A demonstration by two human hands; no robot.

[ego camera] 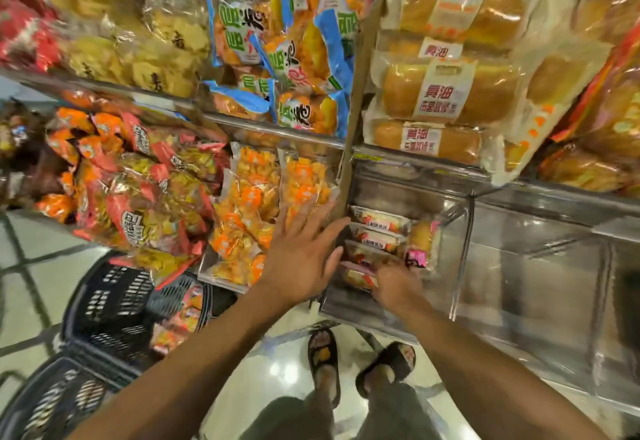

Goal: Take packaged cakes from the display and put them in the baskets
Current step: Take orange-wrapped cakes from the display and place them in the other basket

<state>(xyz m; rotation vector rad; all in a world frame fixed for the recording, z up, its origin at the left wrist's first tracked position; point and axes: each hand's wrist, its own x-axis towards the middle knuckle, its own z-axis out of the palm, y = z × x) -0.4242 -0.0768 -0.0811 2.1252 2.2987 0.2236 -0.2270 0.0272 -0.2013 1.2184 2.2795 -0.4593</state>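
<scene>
I see the left hand [304, 249] grip wide, fingers spread beside the clear acrylic bin [462, 259]. The right hand [394, 284] is on the small clear-wrapped red-label cakes [379, 237] inside it. Can't tell its grip, it's blurred.

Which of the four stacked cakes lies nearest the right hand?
The frontmost cake, closest to the person; the right hand overlaps it, others lie behind.

The packaged cakes [379, 220] show white wrappers with red label bands over yellow sponge. The baskets [114, 301] are black lattice. Higher up, the golden-brown loaves [446, 90] carry white labels with red lettering, and the bags [277, 41] beside them are edged blue with green and black characters. The snack packs [249, 197] are orange and white. The sandals [323, 353] are black with orange print, on a pale floor [27, 266] crossed by dark lines.
</scene>
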